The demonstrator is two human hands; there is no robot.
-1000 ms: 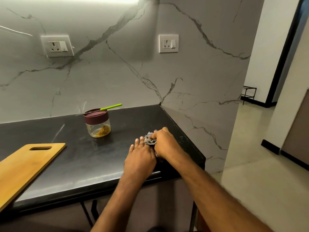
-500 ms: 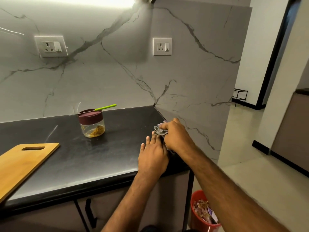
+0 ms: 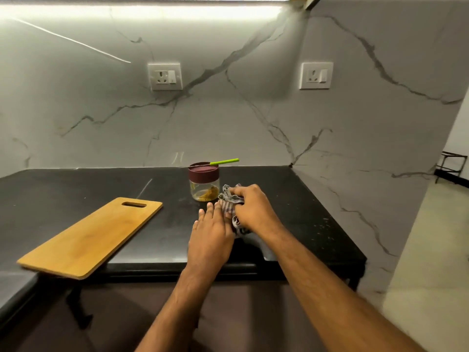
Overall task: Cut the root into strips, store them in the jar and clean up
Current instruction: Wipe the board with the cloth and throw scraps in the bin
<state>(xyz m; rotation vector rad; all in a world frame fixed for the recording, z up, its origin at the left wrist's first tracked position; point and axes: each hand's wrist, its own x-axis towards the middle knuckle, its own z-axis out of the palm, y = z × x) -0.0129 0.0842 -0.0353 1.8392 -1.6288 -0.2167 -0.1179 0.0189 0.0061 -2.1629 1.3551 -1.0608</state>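
Black bench (image 3: 76, 189): right hand (image 3: 251, 207) gripping bunched cloth (image 3: 229, 199), left hand (image 3: 210, 235) flat with fingers straight beside it, lidded jar (image 3: 203, 182) just beyond.

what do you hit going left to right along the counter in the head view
wooden cutting board → left hand → right hand gripping a crumpled cloth; the lidded jar overlaps the hands, so its place is unclear.
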